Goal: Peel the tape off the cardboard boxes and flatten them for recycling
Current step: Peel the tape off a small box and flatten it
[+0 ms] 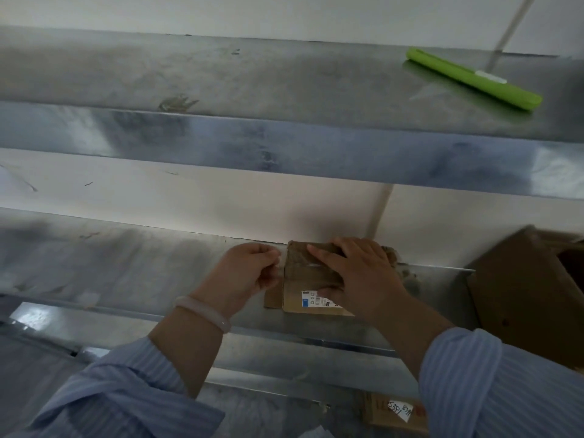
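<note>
Small cardboard box [294, 300] sits on the steel worktop [126, 263] around 6 o'clock. Right hand [357, 273] lies flat on top, grip spread. Left hand [249, 270] is at its 9 o'clock, grip pinching what looks like clear tape [278, 263].

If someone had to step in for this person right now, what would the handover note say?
Left hand: pinches what looks like clear tape at the left edge of the small cardboard box.
Right hand: lies flat on top of that box, pressing it onto the metal shelf.
Other boxes: a larger cardboard box stands to the right; a labelled box lies on a lower level.
Done: peeling seems to be under way; no flattened box is clearly visible.
Left: finish peeling, flatten this box, then do the others.
</note>
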{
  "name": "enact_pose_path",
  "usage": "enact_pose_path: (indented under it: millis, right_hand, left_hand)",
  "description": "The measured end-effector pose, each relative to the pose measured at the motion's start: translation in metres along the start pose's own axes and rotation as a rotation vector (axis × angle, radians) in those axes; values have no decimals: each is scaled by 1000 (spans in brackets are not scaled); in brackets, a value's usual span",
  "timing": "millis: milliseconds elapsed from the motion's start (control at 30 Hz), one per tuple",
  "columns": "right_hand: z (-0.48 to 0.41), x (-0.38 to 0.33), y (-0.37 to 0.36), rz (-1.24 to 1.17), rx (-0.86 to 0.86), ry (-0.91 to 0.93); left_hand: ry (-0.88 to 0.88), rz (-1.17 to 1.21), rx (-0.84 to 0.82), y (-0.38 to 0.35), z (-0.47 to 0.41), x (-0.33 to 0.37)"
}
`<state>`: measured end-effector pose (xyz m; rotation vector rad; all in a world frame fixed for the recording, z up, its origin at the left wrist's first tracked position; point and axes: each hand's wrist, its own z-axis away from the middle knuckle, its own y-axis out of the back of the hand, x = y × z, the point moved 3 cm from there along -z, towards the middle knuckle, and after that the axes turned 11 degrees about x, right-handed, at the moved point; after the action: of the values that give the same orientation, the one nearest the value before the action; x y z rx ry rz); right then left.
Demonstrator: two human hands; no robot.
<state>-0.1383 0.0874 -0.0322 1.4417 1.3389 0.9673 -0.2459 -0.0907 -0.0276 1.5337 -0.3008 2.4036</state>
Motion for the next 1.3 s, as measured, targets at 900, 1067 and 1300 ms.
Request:
enact_pose_path:
  millis: [900,1067,1300]
  right_hand:
    - [-32,-18,5,-480,156,-399]
    - [-31,-18,8,-532,212,-374]
    - [-24,-2,14,-942,260,-633]
  left_hand:
    - [-588,-564,99,-25,2,8]
    - [-722,-682,68,-22,0,7]
    - [-814,-657,67,-20,-3,-3]
